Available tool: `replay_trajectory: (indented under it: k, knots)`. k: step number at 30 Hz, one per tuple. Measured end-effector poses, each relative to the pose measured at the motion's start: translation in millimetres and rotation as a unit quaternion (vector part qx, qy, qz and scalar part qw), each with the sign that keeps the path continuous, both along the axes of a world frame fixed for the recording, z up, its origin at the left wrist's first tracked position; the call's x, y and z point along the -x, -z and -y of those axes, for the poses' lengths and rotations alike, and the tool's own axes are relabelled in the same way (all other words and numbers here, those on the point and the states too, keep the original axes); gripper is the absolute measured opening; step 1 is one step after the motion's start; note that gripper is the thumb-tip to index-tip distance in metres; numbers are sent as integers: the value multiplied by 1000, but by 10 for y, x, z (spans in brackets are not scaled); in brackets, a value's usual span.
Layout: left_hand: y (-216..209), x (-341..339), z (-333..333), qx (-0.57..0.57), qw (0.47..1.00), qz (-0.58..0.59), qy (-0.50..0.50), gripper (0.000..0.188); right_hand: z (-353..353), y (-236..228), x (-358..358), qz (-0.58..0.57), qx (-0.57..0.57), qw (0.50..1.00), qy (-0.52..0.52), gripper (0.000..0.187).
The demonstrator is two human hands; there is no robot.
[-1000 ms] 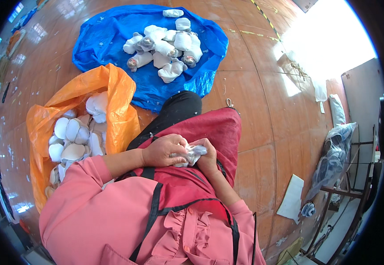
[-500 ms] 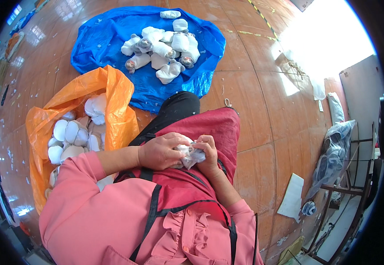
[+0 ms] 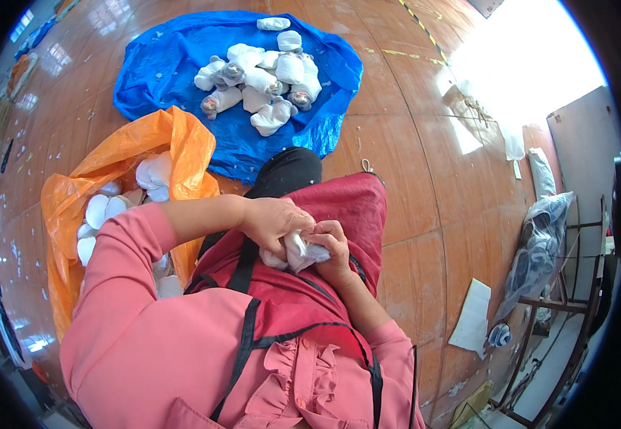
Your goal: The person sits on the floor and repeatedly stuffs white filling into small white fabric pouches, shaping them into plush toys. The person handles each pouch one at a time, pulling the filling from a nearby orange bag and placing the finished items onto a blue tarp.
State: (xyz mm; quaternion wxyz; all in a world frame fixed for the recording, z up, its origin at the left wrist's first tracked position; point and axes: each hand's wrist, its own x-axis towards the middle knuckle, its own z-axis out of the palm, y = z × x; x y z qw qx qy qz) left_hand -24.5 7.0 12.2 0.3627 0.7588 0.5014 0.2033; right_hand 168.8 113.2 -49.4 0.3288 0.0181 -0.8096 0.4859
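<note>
Over the red apron (image 3: pixel 350 207) on my lap, both hands work on a small, soft white-and-grey cloth piece (image 3: pixel 297 252). My left hand (image 3: pixel 273 220) is bent over its upper side, fingers closed on it. My right hand (image 3: pixel 330 250) pinches the other side, with fingertips close to those of the left. The cloth is bunched, and much of it is hidden under my fingers, so its exact kind does not show.
Ahead, several stuffed white-and-grey cloth pieces (image 3: pixel 290 69) lie on a blue sheet (image 3: pixel 160 75). An orange sack (image 3: pixel 192 146) at the left holds white rounded pads (image 3: pixel 154 171). On the right are a white sheet (image 3: pixel 470 314), a clear plastic bag (image 3: pixel 539 236) and a metal frame (image 3: pixel 560 306).
My left hand has moved up and right, its elbow lifted, and now bends over the cloth. The cloth is more bunched between my hands. My right hand has barely moved.
</note>
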Motion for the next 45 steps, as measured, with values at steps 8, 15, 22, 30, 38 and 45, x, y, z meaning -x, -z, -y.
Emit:
replay_trajectory:
  k: [8,15,22,30,38,45]
  knots:
    - [-232,-10,11,103,994,32,32,49,50,-18,-113,-21,23,999,19,31]
    - [-19,-193,115,41,990,133,-13,49,40,56,-154,0,88,996,11,35]
    - [151,-274,206,100,963,245,-48,65,6,104,-132,30,136,990,3,36]
    - [192,-281,289,113,944,306,-48,64,-29,144,-119,15,183,982,-33,30]
    - [157,-465,266,-117,983,115,-86,58,-91,217,-190,50,399,909,-113,35]
    - [179,-553,313,-228,954,13,-194,44,-243,195,-438,43,472,880,-37,39]
